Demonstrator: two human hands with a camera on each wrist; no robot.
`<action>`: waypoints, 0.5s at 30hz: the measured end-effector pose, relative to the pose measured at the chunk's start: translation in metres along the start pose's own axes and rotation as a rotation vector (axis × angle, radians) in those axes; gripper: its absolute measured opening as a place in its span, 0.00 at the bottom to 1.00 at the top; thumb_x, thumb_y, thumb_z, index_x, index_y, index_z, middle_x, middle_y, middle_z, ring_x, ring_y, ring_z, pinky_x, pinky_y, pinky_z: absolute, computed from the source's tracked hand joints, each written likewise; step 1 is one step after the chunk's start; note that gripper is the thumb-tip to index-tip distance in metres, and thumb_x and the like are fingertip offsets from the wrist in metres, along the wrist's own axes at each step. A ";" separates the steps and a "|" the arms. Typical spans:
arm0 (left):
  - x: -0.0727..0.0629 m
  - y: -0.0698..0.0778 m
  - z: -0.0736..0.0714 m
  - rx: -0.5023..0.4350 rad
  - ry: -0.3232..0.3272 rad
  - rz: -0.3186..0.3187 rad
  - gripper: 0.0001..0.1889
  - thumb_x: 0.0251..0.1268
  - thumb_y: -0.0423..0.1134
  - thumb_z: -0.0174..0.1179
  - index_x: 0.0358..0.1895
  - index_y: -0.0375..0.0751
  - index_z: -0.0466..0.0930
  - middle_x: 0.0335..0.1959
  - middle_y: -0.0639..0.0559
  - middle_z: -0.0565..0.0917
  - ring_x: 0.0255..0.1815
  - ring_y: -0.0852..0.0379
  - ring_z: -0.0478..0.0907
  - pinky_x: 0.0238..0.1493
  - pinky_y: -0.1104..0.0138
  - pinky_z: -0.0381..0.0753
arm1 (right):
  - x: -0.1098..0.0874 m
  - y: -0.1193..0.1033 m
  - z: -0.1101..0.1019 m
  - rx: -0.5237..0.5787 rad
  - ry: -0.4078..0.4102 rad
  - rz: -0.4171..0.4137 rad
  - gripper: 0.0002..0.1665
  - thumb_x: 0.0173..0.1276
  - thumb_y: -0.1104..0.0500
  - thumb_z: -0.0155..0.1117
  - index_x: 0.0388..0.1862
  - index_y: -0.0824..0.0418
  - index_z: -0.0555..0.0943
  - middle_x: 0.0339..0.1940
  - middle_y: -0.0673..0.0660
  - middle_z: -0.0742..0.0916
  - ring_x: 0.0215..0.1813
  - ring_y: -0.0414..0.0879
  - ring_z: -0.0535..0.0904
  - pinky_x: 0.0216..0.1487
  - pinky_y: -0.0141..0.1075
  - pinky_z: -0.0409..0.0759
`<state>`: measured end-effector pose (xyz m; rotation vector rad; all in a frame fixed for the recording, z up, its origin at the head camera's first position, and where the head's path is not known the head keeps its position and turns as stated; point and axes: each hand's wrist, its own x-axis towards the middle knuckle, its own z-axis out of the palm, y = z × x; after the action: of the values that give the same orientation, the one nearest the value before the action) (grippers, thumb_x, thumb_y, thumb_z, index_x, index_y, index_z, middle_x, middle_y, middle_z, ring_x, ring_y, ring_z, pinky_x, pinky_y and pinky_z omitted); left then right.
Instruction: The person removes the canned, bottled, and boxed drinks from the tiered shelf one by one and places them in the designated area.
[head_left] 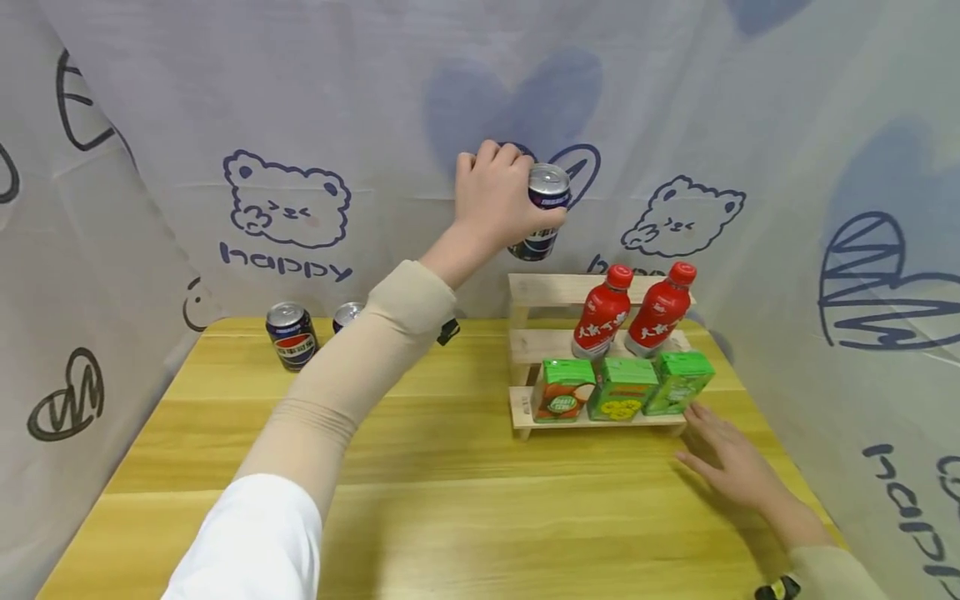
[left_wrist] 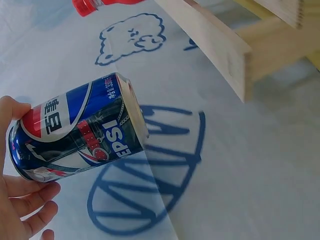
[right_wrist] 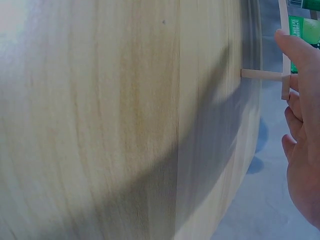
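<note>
My left hand [head_left: 495, 196] grips a dark blue Pepsi can [head_left: 550, 187] by its side, in the air over the back of a three-step wooden rack [head_left: 555, 289]. In the left wrist view this Pepsi can [left_wrist: 75, 130] lies tilted between thumb and fingers, apart from the rack's wooden end. Beside the rack's front right corner is my right hand [head_left: 723, 458], fingers extended with the fingertips right at the lowest shelf's end. In the right wrist view, the thumb [right_wrist: 295, 47] overlaps the shelf edge near a green drink carton [right_wrist: 304, 30].
Two red bottles [head_left: 602, 312] stand on the middle step, and three green drink cartons [head_left: 622, 389] line the lowest. At the table's back left is another Pepsi can [head_left: 292, 336]; a further can [head_left: 347, 314] is partly hidden by my left arm. Patterned cloth hangs around the table.
</note>
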<state>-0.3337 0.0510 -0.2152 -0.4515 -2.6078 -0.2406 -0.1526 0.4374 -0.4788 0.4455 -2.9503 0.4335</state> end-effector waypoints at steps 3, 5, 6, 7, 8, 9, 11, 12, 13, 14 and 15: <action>-0.006 -0.010 -0.002 0.009 0.008 0.004 0.40 0.51 0.74 0.54 0.60 0.48 0.77 0.61 0.53 0.76 0.61 0.51 0.66 0.56 0.56 0.64 | -0.001 0.000 0.000 -0.002 0.004 -0.003 0.43 0.68 0.45 0.63 0.74 0.65 0.61 0.76 0.69 0.63 0.73 0.69 0.61 0.78 0.31 0.33; -0.010 -0.016 -0.004 0.011 0.014 0.009 0.41 0.50 0.74 0.55 0.59 0.48 0.77 0.60 0.53 0.77 0.60 0.51 0.66 0.56 0.56 0.63 | -0.001 0.000 0.000 -0.005 0.005 -0.006 0.43 0.68 0.45 0.62 0.75 0.65 0.61 0.75 0.69 0.63 0.73 0.70 0.61 0.77 0.29 0.31; -0.012 -0.019 -0.005 0.012 0.014 0.011 0.41 0.50 0.74 0.55 0.59 0.47 0.77 0.60 0.52 0.77 0.60 0.50 0.66 0.56 0.55 0.63 | -0.001 0.000 0.000 -0.008 0.008 -0.009 0.43 0.68 0.45 0.62 0.74 0.65 0.61 0.75 0.70 0.64 0.72 0.70 0.62 0.77 0.28 0.31; -0.014 -0.022 -0.006 0.009 0.015 0.013 0.41 0.50 0.74 0.55 0.59 0.47 0.77 0.60 0.52 0.77 0.60 0.50 0.66 0.57 0.55 0.63 | -0.001 0.000 0.000 -0.011 0.013 -0.013 0.43 0.68 0.46 0.63 0.74 0.65 0.61 0.75 0.70 0.64 0.72 0.70 0.62 0.76 0.28 0.31; -0.016 -0.025 -0.007 0.006 0.019 0.016 0.41 0.50 0.74 0.56 0.59 0.46 0.77 0.60 0.52 0.77 0.60 0.50 0.66 0.57 0.55 0.63 | -0.001 0.000 0.000 -0.012 0.017 -0.017 0.43 0.68 0.46 0.63 0.74 0.66 0.61 0.75 0.70 0.64 0.72 0.70 0.62 0.76 0.27 0.30; -0.018 -0.028 -0.008 0.003 0.022 0.019 0.41 0.50 0.73 0.56 0.59 0.46 0.77 0.59 0.52 0.77 0.60 0.50 0.66 0.57 0.54 0.63 | -0.001 0.000 0.000 -0.014 0.019 -0.020 0.43 0.68 0.46 0.63 0.74 0.66 0.61 0.74 0.71 0.64 0.71 0.71 0.63 0.75 0.26 0.30; -0.023 -0.034 -0.009 0.002 0.025 0.023 0.40 0.50 0.73 0.57 0.59 0.46 0.77 0.58 0.51 0.77 0.59 0.49 0.66 0.57 0.54 0.63 | -0.001 0.000 0.000 -0.016 0.024 -0.024 0.43 0.68 0.46 0.63 0.74 0.66 0.62 0.74 0.71 0.65 0.71 0.70 0.63 0.74 0.24 0.29; -0.025 -0.037 -0.009 0.003 0.027 0.024 0.40 0.50 0.72 0.57 0.59 0.46 0.77 0.58 0.50 0.77 0.59 0.49 0.66 0.57 0.53 0.63 | -0.001 -0.001 0.000 -0.016 0.026 -0.025 0.43 0.68 0.47 0.63 0.74 0.66 0.62 0.74 0.71 0.65 0.72 0.70 0.63 0.74 0.24 0.29; -0.027 -0.040 -0.009 0.002 0.027 0.024 0.40 0.50 0.72 0.57 0.58 0.45 0.77 0.57 0.50 0.77 0.59 0.49 0.66 0.56 0.53 0.63 | -0.001 -0.001 0.001 -0.015 0.025 -0.024 0.43 0.68 0.46 0.63 0.74 0.66 0.62 0.74 0.71 0.64 0.72 0.70 0.62 0.74 0.24 0.28; -0.030 -0.044 -0.009 0.005 0.028 0.023 0.40 0.50 0.72 0.57 0.58 0.45 0.77 0.57 0.50 0.77 0.59 0.49 0.66 0.56 0.53 0.63 | -0.002 -0.001 0.001 -0.014 0.024 -0.023 0.43 0.68 0.46 0.63 0.74 0.66 0.61 0.74 0.71 0.64 0.73 0.69 0.62 0.74 0.23 0.28; -0.032 -0.047 -0.009 0.006 0.027 0.022 0.39 0.50 0.72 0.57 0.58 0.45 0.78 0.56 0.50 0.77 0.58 0.49 0.67 0.56 0.53 0.63 | -0.002 -0.001 0.001 -0.013 0.020 -0.022 0.43 0.68 0.46 0.62 0.74 0.66 0.61 0.75 0.71 0.64 0.73 0.68 0.61 0.74 0.23 0.28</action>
<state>-0.3199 -0.0037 -0.2272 -0.4711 -2.5757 -0.2307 -0.1509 0.4365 -0.4800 0.4694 -2.9239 0.4142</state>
